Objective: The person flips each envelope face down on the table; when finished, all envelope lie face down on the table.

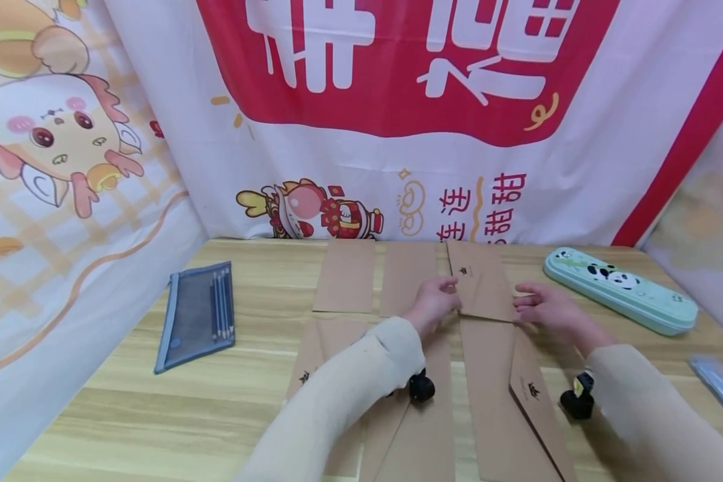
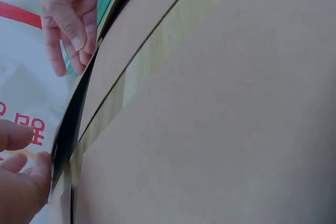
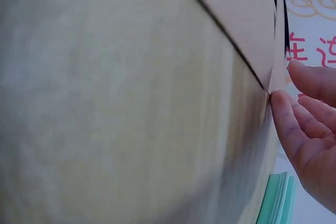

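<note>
A brown paper envelope [image 1: 482, 288] with a small dark crown print lies at the right end of the back row. At its left edge is my left hand [image 1: 435, 304], thumb and fingers apart in the left wrist view. My right hand [image 1: 551, 313] is at its near right corner, fingers loosely extended. In the right wrist view, a fingertip of the right hand [image 3: 312, 135] touches the envelope's corner while the thumb stays apart. The envelope's near edge overlaps another envelope [image 1: 488, 388], whose slanted flap faces up. My left forearm partly covers the front row.
Two plain brown envelopes continue the back row leftward. A blue mesh pouch [image 1: 187, 328] with several pencils lies at the left. On the right is a mint pencil case [image 1: 620, 288] with pandas; a blurred blue object [image 1: 719, 385] lies at the table's right side. Printed cloth hangs behind.
</note>
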A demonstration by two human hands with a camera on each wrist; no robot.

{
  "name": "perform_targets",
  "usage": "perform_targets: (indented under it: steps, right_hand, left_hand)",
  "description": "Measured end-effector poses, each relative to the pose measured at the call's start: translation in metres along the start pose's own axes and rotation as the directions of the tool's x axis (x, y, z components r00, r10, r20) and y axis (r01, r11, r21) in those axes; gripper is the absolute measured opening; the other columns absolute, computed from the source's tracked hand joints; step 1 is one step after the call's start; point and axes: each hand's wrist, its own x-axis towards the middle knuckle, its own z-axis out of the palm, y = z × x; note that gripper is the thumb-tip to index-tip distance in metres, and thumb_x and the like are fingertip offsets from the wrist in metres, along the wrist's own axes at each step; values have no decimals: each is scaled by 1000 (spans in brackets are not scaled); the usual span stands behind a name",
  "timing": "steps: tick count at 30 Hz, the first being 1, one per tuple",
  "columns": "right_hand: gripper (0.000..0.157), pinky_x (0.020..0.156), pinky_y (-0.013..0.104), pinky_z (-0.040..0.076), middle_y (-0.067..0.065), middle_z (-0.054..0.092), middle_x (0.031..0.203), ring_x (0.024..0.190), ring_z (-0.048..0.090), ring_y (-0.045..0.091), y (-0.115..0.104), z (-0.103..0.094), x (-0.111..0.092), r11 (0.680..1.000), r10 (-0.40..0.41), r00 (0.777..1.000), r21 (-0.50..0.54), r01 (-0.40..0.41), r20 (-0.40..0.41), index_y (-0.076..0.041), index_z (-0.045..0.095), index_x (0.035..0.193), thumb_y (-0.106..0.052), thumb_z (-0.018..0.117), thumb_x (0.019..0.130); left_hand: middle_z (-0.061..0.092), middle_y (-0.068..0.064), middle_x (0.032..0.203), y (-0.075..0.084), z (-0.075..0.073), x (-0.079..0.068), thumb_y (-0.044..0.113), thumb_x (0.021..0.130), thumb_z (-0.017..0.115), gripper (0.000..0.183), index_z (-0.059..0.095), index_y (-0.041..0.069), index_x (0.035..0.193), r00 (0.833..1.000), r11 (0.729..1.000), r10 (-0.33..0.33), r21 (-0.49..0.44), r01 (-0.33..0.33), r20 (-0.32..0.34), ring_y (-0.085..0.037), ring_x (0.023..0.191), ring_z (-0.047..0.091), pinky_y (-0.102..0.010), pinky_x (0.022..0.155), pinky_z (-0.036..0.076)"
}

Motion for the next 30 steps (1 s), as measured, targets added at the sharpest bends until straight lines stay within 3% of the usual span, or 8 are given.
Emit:
perform_targets:
  steps: [8, 15, 24, 30]
  right_hand:
    - [67, 90, 34, 50, 32, 44, 130, 107, 57, 29, -10, 5, 2, 1000, 28, 999, -9, -28, 21, 12, 23, 139, -3, 60, 86]
    - [70, 89, 34, 50, 30, 49, 126, 102, 59, 25, -24, 15, 6, 999, 19, 999, -29, -18, 49, 11, 23, 140, -6, 63, 85]
    - [68, 95, 40, 47, 31, 48, 127, 106, 58, 28, -35, 31, 15, 1000, -15, 997, 2, 15, 82, 11, 25, 139, -6, 63, 85]
    - [68, 96, 40, 46, 31, 48, 128, 108, 57, 31, -39, 39, 19, 998, -48, 993, 39, 44, 108, 8, 24, 141, -4, 62, 85]
  left_hand:
    - [65, -10, 111, 0, -5, -4, -14, 75, 61, 47, 60, 3, 119, 996, 996, 81, -23, -81, -36, -19, 104, 59, -25, 84, 52]
    - [66, -15, 103, 6, -13, -6, -15, 75, 60, 41, 62, -3, 114, 974, 975, 218, -20, -219, -65, -16, 93, 61, -20, 79, 53]
    - [65, -15, 102, 19, -24, -12, -14, 75, 61, 39, 63, -3, 112, 964, 967, 249, -24, -252, -95, -13, 89, 60, -17, 76, 52]
    - [66, -17, 104, 29, -25, -15, -10, 77, 63, 36, 63, -2, 113, 947, 948, 317, 16, -317, -53, -22, 95, 62, -16, 77, 52]
